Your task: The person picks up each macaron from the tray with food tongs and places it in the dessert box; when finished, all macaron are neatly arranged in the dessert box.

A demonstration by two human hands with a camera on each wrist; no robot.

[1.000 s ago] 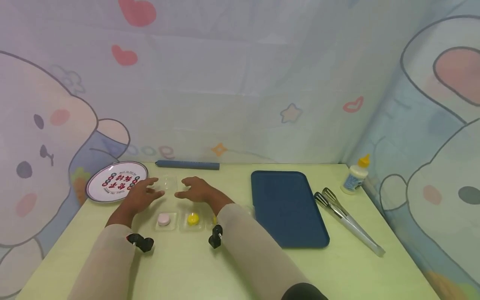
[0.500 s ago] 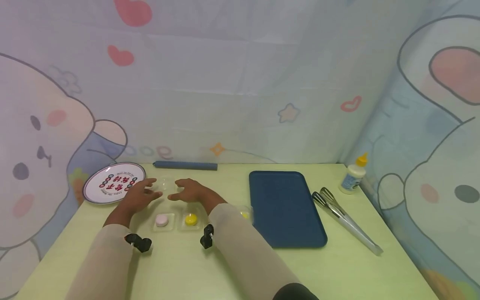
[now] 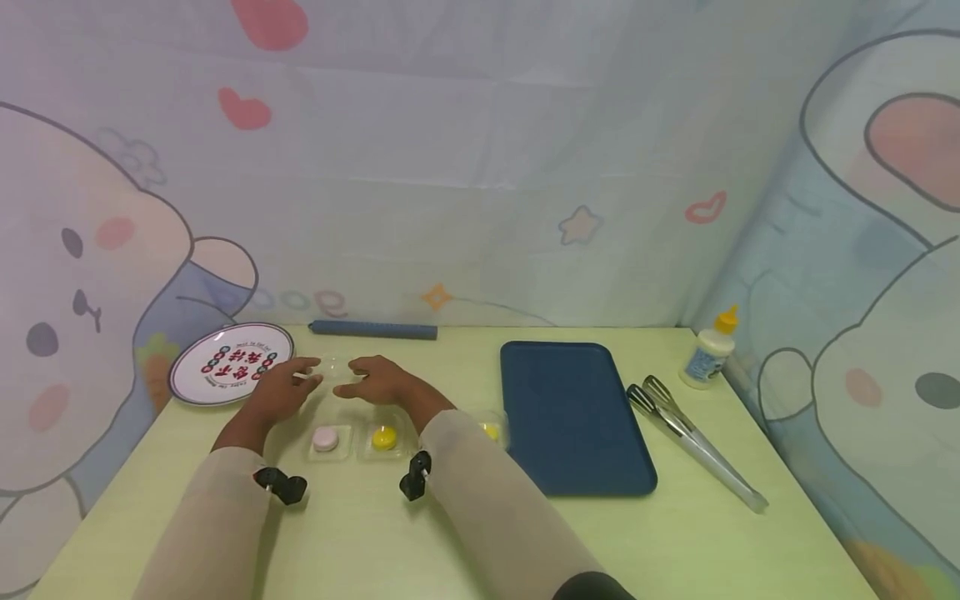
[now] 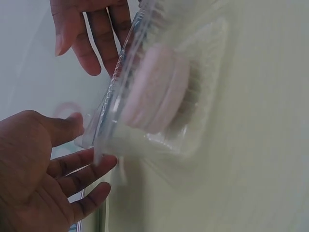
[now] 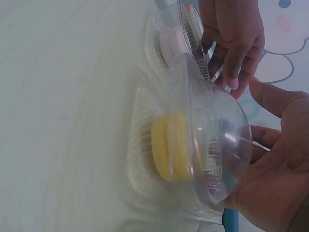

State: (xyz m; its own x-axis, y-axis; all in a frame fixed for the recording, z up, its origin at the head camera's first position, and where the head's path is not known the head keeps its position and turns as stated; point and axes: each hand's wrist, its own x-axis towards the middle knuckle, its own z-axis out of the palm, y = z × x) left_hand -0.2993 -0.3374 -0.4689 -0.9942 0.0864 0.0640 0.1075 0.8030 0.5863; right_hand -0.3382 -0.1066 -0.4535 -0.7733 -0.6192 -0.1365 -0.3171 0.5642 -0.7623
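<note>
My left hand and right hand face each other across a clear plastic piece, fingertips right at its edges. A gap shows between thumb and fingers on each hand. Just nearer me, a pink macaron and a yellow macaron sit in clear plastic boxes. The left wrist view has a clear lid standing beside the pink macaron, my left thumb and fingertips close to its edge. In the right wrist view a domed clear lid overlaps my right fingers.
Another yellow macaron is partly covered by my right sleeve. A blue tray lies to the right, then metal tongs and a glue bottle. An oval plate is at the back left, a grey-blue bar along the back.
My right hand has shifted left, its fingertips now overlapping the clear plastic piece. The left hand stays almost where it was. The rightmost yellow macaron has come into sight beside my right sleeve.
</note>
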